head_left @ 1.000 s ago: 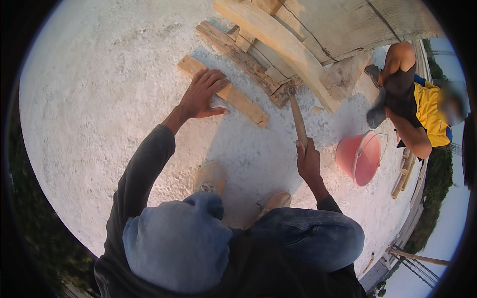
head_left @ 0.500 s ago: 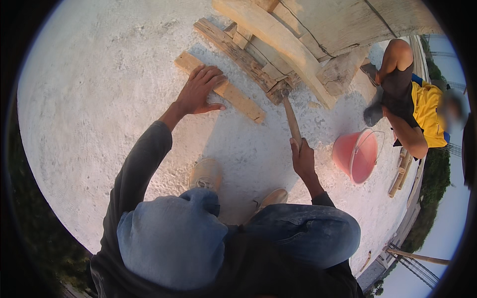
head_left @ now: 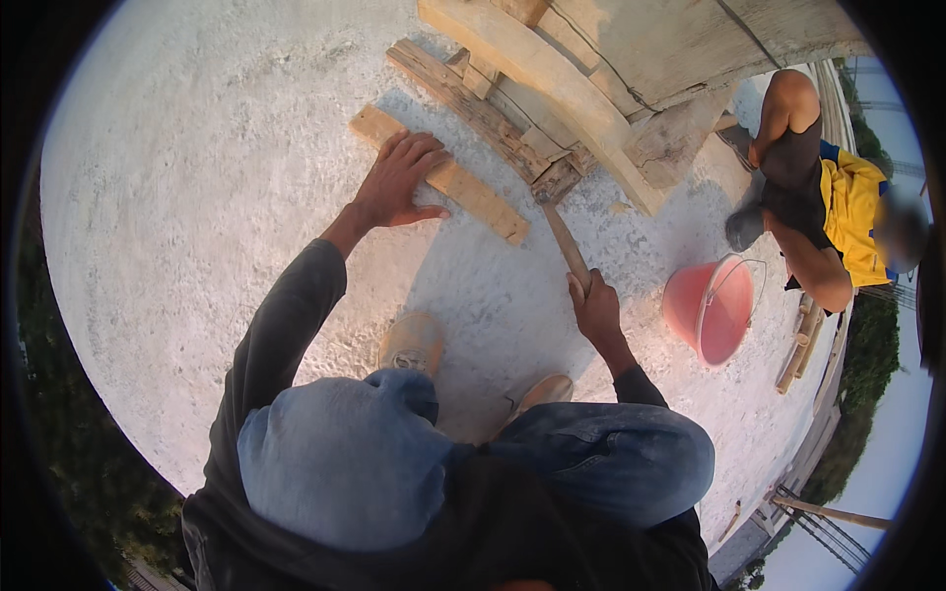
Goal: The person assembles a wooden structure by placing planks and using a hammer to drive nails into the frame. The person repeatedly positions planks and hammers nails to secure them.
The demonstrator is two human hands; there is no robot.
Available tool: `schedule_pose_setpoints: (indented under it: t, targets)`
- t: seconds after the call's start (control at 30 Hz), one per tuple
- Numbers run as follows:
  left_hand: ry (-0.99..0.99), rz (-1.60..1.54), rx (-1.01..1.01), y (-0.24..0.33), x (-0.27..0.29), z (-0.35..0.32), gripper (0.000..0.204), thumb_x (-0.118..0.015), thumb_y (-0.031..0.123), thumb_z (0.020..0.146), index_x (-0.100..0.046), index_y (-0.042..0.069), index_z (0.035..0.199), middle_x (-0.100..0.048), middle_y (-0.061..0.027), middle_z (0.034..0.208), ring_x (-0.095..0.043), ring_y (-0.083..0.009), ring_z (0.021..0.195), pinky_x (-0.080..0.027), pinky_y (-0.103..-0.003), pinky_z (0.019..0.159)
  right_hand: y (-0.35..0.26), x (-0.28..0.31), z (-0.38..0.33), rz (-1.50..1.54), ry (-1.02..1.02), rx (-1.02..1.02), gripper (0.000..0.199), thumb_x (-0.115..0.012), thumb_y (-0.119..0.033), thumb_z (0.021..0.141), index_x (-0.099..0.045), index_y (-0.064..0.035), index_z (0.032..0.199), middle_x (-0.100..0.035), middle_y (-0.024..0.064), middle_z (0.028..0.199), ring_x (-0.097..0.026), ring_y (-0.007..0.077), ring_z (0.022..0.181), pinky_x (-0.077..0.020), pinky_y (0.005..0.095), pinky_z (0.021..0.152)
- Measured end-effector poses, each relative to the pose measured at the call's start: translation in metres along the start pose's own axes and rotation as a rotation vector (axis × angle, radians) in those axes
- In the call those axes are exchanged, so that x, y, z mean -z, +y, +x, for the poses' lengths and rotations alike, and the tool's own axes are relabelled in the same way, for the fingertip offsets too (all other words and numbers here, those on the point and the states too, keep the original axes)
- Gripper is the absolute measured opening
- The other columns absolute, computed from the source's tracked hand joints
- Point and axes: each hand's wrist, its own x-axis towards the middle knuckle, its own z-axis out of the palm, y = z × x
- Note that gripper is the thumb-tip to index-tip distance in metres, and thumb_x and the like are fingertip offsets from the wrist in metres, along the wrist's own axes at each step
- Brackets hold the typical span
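Note:
My left hand [head_left: 399,185] lies over a short wooden plank [head_left: 483,209] on the pale, rough ground, fingers outstretched across the wood and thumb apart. In my right hand [head_left: 597,313] is the wooden handle of a hammer [head_left: 564,239], gripped near its lower end. The hammer's far end is down by a small wood block [head_left: 559,181] at the end of a weathered board [head_left: 463,106]; its head is hard to make out there. That board lies beside a thick pale beam [head_left: 557,81] and the base of a concrete-like panel [head_left: 690,59].
A pink bucket [head_left: 688,307] with a wire handle stands to the right of my right hand. Beyond it, a person in a yellow top [head_left: 849,222] sits near the panel. Wooden strips [head_left: 800,347] lie by the right edge. My shoes [head_left: 412,345] are below the plank.
The hammer's far end has moved slightly left and down beside the wood block, with my right hand shifting a little. My left hand stays on the plank.

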Motion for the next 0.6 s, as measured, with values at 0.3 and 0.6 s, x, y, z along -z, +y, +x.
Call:
schedule_pose_setpoints:
  t: [0.3,0.6]
  targets:
    - [0.012,-0.021,-0.032,-0.006,-0.005,-0.002,0.098,-0.087,0.066,0.082,-0.050,0.015,0.156,-0.049,-0.0110,0.158,-0.035,-0.0339,0.160,-0.019,-0.058,0.137,-0.051,0.043,-0.031,0.511,0.232,0.364,0.038,-0.071,-0.037,0.106,-0.059,-0.0015,0.103,-0.062,0.0130,0.068,-0.067,0.0295,0.059,-0.0488,0.0419,0.056]
    - [0.022,0.030,-0.050,-0.013,-0.014,-0.003,0.083,-0.080,0.057,0.092,-0.051,0.017,0.158,-0.050,-0.0099,0.160,-0.036,-0.0323,0.159,-0.022,-0.057,0.136,-0.008,0.004,0.000,0.127,0.056,-0.059,0.045,-0.067,-0.040,0.111,-0.060,0.0012,0.095,-0.067,0.0245,0.071,-0.069,0.0450,0.065,-0.0504,0.0501,0.058]
